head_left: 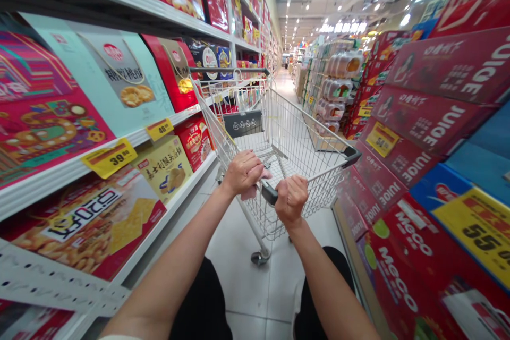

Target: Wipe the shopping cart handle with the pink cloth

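Note:
A wire shopping cart stands at an angle in front of me on the tiled floor. One dark corner piece of its rim points towards me, and the dark handlebar is on the far side. My left hand is closed over the rim just left of that corner; its fingertips are partly smeared. Just right of the corner, my right hand wraps round the rim in a fist. Bare wire shows in the basket, with a grey panel at its far end. A caster is visible below.
Shelves on the left hold gift boxes, including a pale teal box, with yellow price tags on the edge. Stacked red cartons line the right, close to the cart. Packs of bottles stand farther along the aisle.

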`<state>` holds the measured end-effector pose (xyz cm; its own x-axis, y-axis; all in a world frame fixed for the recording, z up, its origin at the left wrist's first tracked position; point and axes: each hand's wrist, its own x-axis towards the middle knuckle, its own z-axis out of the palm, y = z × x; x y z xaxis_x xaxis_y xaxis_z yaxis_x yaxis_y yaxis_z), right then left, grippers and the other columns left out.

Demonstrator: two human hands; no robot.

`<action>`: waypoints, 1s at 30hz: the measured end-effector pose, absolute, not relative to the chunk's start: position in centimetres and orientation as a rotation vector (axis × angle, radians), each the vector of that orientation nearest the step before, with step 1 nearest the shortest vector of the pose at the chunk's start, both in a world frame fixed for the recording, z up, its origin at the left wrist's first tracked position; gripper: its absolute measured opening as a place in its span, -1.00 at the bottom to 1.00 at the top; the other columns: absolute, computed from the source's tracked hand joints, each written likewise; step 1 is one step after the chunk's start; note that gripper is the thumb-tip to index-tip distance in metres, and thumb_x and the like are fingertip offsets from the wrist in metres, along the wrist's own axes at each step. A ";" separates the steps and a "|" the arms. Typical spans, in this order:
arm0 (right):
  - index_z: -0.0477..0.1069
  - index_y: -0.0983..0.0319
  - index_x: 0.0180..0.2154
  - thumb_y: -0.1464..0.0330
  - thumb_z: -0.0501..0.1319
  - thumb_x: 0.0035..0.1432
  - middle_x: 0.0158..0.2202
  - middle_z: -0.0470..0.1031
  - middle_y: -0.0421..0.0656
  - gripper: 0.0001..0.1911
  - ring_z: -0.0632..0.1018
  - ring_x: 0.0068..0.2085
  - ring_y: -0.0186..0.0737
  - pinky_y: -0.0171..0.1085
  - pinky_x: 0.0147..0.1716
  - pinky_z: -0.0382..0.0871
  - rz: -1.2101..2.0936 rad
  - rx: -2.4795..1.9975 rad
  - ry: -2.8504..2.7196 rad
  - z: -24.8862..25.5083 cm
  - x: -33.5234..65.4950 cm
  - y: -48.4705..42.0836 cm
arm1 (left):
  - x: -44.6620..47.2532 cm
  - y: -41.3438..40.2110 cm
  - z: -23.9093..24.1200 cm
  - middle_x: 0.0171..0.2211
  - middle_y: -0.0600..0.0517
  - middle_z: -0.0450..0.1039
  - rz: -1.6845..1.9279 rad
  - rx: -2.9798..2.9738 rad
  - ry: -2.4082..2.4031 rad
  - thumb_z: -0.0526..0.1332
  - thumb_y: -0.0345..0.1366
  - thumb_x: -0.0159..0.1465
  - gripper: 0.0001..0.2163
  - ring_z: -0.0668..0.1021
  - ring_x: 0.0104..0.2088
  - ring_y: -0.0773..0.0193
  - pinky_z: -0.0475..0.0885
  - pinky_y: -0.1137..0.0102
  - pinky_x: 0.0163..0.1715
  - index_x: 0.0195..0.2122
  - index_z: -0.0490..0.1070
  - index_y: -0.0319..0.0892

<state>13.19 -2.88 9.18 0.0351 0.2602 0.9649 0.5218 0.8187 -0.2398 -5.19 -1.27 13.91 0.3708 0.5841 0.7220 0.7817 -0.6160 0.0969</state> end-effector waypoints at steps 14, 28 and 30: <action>0.00 0.12 -0.59 0.31 -0.01 0.49 -0.63 0.04 -0.34 -0.48 0.17 -0.54 -0.33 -0.21 -0.33 0.14 -0.100 -0.535 -1.655 9.4 22.7 0.0 | -3.9 1.3 14.9 -0.28 0.00 0.60 -1.025 -2.324 -1.324 -0.03 -0.13 0.46 -0.64 0.55 -0.16 0.18 0.27 0.11 0.34 -0.26 0.52 -0.10; 0.31 0.18 -0.63 0.33 0.06 0.51 -0.67 0.35 -0.19 -0.43 0.26 -0.54 -0.28 -0.18 -0.36 0.07 -0.764 -1.055 -1.579 9.7 22.7 -0.8 | 4.6 -0.4 12.7 -0.35 0.00 0.53 -0.987 -2.069 -1.229 0.05 -0.02 0.51 -0.60 0.48 -0.23 0.17 0.38 0.22 -0.01 -0.33 0.51 -0.12; 0.30 0.17 -0.63 0.34 0.07 0.50 -0.67 0.33 -0.20 -0.44 0.26 -0.54 -0.29 -0.18 -0.36 0.07 -0.820 -1.005 -1.608 9.7 23.8 -0.5 | 3.9 -0.3 12.8 -0.35 0.01 0.53 -0.982 -2.054 -1.185 0.06 -0.02 0.50 -0.61 0.49 -0.24 0.17 0.37 0.23 -0.04 -0.33 0.52 -0.12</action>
<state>23.81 -0.55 9.71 -0.1260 0.2089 0.9698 0.9078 0.4186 0.0278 3.88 -0.29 12.82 0.3384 0.4714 0.8144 0.8877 -0.4471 -0.1100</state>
